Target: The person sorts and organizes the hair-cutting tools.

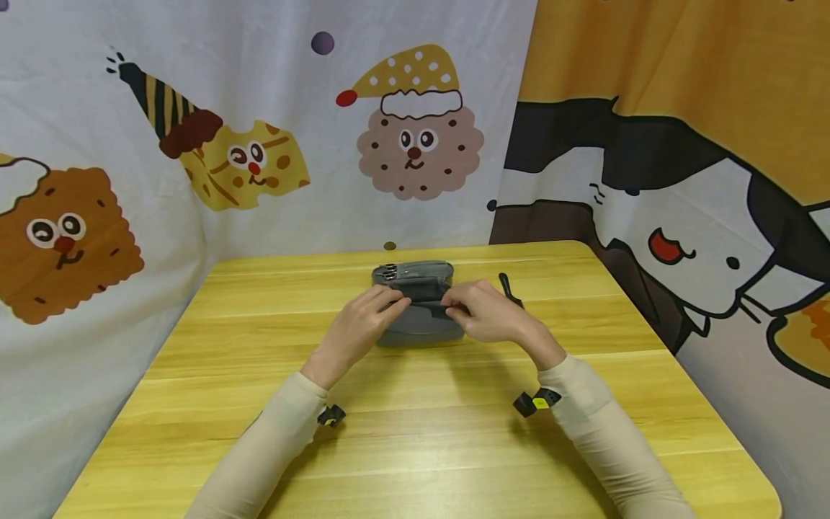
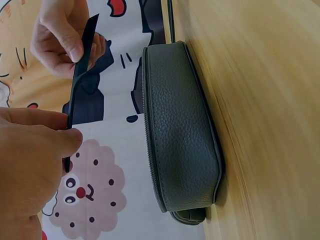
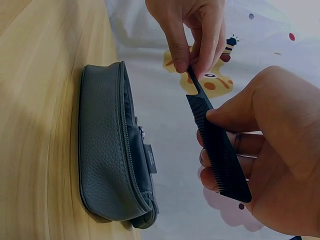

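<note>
Both hands hold a black tail comb (image 3: 215, 145) above a dark grey zippered case (image 1: 421, 334). My left hand (image 1: 357, 324) pinches its thin tail between thumb and fingers. My right hand (image 1: 486, 313) grips the toothed end, thumb on one face and fingers behind, as the right wrist view shows. The case lies unzipped on the table, its pebbled side (image 2: 182, 125) facing me. Inside its raised far half, shiny metal pieces (image 1: 389, 272) show at the left. A small label tab (image 3: 150, 159) shows at the opening.
A black-handled item (image 1: 509, 290) lies on the wooden table (image 1: 415, 447) just right of the case, partly hidden by my right hand. Behind the table hangs a printed cloth (image 1: 272, 231) with cartoon figures. Each sleeve carries a small black wrist camera (image 1: 534, 402).
</note>
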Available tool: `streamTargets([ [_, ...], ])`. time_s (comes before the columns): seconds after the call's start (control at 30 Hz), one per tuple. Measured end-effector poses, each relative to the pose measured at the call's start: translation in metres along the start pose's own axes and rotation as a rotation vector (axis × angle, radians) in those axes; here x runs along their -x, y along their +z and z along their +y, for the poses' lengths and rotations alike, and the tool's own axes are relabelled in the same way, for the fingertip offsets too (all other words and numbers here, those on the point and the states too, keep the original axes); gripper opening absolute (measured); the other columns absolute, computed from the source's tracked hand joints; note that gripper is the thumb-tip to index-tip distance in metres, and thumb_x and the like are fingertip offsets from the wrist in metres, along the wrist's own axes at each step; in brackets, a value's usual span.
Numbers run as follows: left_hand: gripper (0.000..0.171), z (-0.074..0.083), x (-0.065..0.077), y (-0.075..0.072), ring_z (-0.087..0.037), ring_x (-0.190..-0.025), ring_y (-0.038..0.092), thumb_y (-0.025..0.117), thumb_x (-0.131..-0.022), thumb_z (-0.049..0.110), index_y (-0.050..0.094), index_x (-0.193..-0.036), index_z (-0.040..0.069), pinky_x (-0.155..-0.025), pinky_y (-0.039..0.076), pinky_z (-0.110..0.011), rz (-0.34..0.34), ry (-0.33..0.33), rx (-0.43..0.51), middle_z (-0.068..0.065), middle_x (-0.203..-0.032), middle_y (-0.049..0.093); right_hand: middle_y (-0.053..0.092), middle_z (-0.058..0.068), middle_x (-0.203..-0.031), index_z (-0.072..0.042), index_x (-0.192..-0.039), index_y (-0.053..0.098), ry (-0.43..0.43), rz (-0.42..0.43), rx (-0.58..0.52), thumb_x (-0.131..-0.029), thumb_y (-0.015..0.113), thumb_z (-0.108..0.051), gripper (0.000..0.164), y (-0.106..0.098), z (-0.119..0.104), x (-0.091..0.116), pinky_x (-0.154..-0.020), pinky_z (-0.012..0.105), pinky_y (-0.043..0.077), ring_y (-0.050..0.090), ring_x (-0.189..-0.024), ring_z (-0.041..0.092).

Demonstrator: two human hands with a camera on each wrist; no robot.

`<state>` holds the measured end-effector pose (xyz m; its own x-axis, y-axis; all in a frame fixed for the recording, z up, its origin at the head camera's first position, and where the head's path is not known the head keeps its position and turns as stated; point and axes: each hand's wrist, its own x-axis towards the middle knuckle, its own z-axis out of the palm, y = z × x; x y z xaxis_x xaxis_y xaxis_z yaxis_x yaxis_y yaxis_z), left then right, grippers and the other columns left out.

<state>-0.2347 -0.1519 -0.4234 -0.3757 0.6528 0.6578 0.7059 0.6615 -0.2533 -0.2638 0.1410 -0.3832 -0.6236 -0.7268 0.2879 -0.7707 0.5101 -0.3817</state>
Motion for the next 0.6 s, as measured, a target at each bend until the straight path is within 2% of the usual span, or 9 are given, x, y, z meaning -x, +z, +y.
streamTargets([
  [0.27, 0.035, 0.0000, 0.0003, 0.0010, -0.026, -0.107, 0.078, 0.088, -0.093, -0.005, 0.084, -0.127, 0.006, -0.095, 0.069, -0.035, 0.004, 0.015, -0.016, -0.011, -0.120, 0.083, 0.080, 0.006, -0.100, -0.006, -0.119, 0.083, 0.009, -0.027, -0.017, -0.112, 0.066, -0.006, 0.018, 0.0008, 0.0018, -0.0001, -0.073, 0.030, 0.061, 0.064, -0.075, 0.003],
  [0.6, 0.033, 0.0000, 0.0007, 0.0024, -0.024, -0.103, 0.077, 0.088, -0.093, -0.004, 0.086, -0.124, 0.006, -0.089, 0.069, -0.033, 0.015, 0.016, -0.018, -0.010, -0.117, 0.084, 0.081, 0.007, -0.104, -0.005, -0.121, 0.083, 0.019, -0.039, -0.032, -0.112, 0.067, -0.007, 0.018, 0.0007, 0.0019, 0.0000, -0.074, 0.030, 0.062, 0.067, -0.078, 0.003],
])
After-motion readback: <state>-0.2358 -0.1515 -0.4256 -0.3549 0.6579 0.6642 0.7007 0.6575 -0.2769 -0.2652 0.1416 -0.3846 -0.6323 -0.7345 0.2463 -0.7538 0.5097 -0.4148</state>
